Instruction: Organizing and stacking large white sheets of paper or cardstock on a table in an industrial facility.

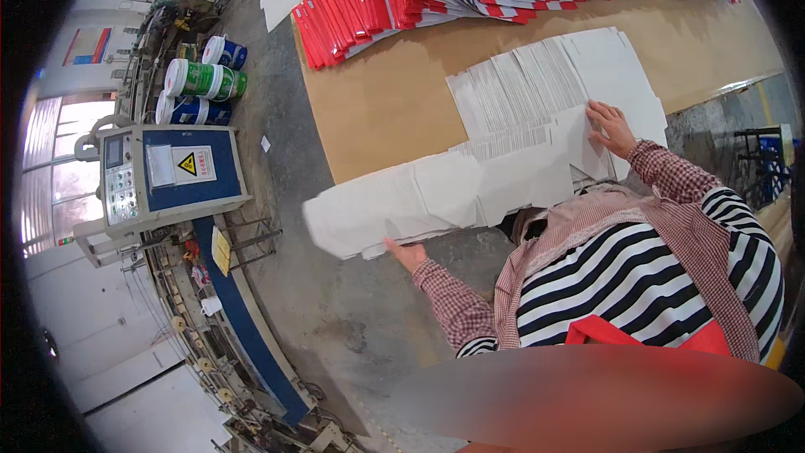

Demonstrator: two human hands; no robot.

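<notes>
My white sheets (pixel 428 193) lay across the centre of the frame, on the brown board (pixel 381 122); their left end reached past the board's visible corner; my left hand (pixel 408 255) was at their lower edge, below centre, thumb at the rim; the other fingers were mostly hidden, so I couldn't tell whether they pinched or merely supported; my right hand (pixel 614 128) rested right of centre, fingers a bit spread on top of the sheets, closed around nothing.

Progress, judged from the layout: partway; the upper-centre batch (pixel 520 88) was fanned in a fairly regular overlap, so that part looked done; the nearer run by my left hand was staggered in uneven slabs, edges not flush, so evening that out looked left; sheet count, couldn't tell.

Red-and-white pieces (pixel 360 13) filled the top of the frame in leaning, overlapping rows; neither hand touched them; whether they were finished, couldn't tell; off at left, the control cabinet (pixel 180 189) and the buckets (pixel 201 80) stood well apart from my hands.
</notes>
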